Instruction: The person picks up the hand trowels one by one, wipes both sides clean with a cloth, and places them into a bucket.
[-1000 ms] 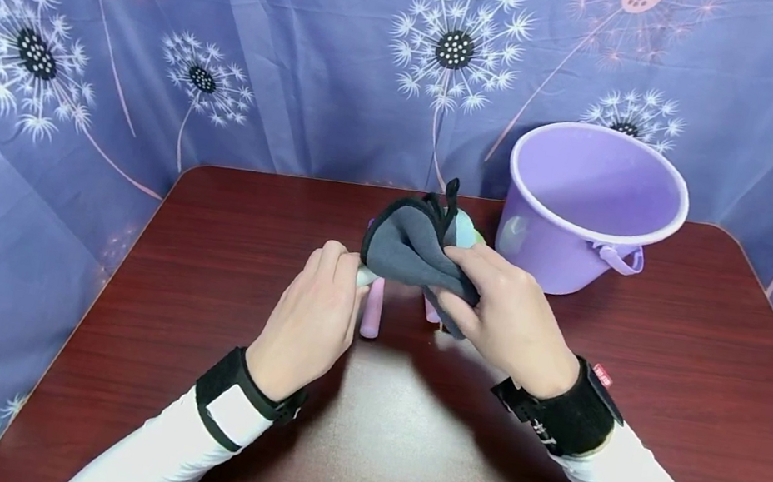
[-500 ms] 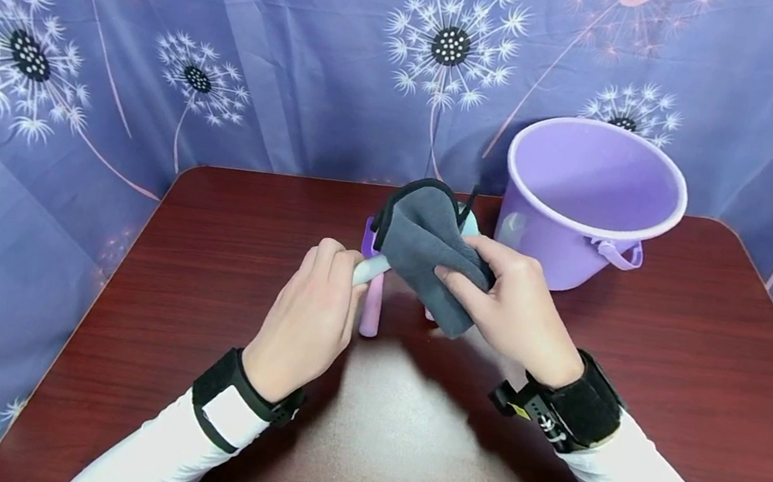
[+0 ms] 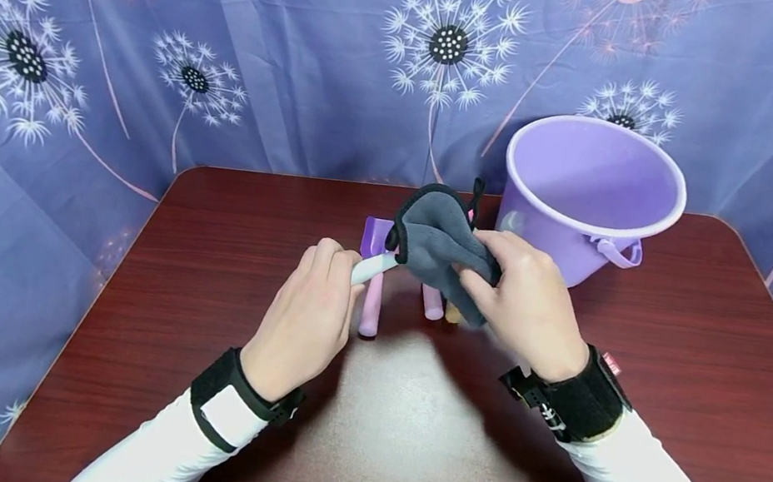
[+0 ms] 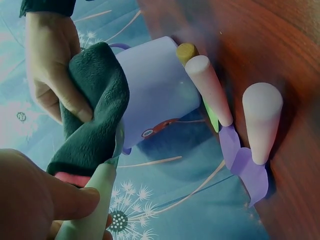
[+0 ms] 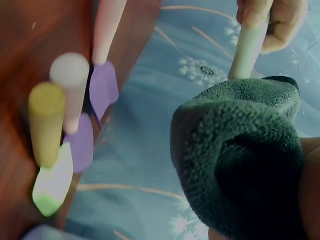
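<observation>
In the head view my left hand [image 3: 306, 317] grips the pale handle of a toy shovel [image 3: 373, 267]. My right hand [image 3: 524, 305] holds a dark grey cloth [image 3: 439, 241] with black edging, bunched around the shovel's head. Most of that head is hidden; a thin bluish edge shows beside the cloth in the left wrist view. There, the left thumb lies along the pale green handle [image 4: 90, 205], and the right fingers pinch the cloth [image 4: 97, 90]. From the right wrist, the folded cloth [image 5: 235, 145] fills the near side, with the handle running up to the left hand.
Behind the hands lie a purple toy shovel with a pink handle [image 3: 372, 306], another pink handle [image 3: 432, 302] and a yellow handle [image 5: 47, 125] with a green head. A purple bucket [image 3: 547, 233] stands at the back right. A dandelion-print curtain [image 3: 310, 52] hangs behind the table.
The cloth and right hand have shifted slightly right, away from the left hand. More of the pale handle and the purple shovel behind now shows. My left hand has barely moved.
</observation>
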Demonstrator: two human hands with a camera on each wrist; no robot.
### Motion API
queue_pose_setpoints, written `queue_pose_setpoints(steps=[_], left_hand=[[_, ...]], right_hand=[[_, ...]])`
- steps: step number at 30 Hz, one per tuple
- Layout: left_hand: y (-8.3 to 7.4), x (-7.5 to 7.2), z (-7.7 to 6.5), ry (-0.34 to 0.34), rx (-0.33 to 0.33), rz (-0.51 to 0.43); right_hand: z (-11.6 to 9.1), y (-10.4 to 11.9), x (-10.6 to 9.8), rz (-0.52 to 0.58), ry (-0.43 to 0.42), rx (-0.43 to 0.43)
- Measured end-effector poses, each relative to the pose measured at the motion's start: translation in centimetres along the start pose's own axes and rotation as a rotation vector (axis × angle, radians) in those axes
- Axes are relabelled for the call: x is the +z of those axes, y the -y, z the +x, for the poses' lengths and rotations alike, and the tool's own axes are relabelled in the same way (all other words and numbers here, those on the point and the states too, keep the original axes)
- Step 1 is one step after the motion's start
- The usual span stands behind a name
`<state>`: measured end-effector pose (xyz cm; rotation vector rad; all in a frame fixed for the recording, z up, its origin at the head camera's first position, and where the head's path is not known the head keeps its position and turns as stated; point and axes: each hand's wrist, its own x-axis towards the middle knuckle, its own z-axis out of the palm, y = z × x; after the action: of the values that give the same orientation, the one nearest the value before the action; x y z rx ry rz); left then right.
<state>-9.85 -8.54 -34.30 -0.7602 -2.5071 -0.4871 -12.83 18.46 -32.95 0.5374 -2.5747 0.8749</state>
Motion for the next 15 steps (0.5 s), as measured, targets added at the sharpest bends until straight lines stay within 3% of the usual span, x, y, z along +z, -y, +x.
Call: queue_pose_setpoints(steps=[15], left_hand=[[0.1, -0.5, -0.1, 0.025, -0.015, -0.018]], right_hand=[[0.3, -1.2, -2.0, -0.279, -0.186, -0.076]])
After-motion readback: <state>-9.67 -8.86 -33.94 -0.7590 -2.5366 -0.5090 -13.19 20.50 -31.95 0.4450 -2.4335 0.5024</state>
